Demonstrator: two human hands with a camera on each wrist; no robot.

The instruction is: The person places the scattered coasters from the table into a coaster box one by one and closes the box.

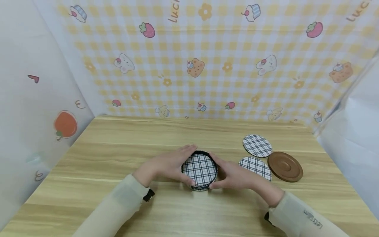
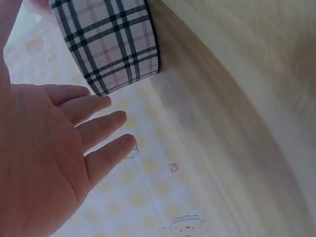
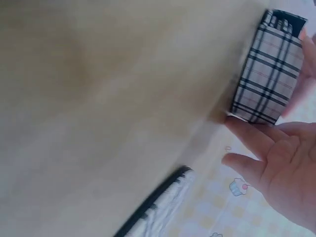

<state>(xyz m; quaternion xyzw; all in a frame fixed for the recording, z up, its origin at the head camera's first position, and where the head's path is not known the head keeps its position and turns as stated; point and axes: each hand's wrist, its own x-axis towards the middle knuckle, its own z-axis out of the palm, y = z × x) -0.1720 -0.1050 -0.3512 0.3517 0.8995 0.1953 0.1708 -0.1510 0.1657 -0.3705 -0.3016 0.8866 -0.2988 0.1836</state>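
Observation:
A round coaster holder (image 1: 200, 171) covered in black-and-white plaid sits on the table between both hands, with plaid coasters inside its dark rim. My left hand (image 1: 173, 164) grips its left side, thumb at the front and fingers behind. On the opposite side my right hand (image 1: 234, 172) holds it between thumb and fingers. In the left wrist view, the holder's plaid side wall (image 2: 111, 44) stands by the left fingertips. The right wrist view shows the wall (image 3: 269, 74) at the right fingers, with coaster edges (image 3: 279, 23) at the holder's opening.
Right of the hands lie a plaid coaster (image 1: 257, 145) and another plaid coaster (image 1: 256, 167), partly covered by the right arm. A round brown wooden disc (image 1: 285, 167) lies beside them. A yellow checked cloth (image 1: 207, 49) hangs behind the wooden table (image 1: 118, 144).

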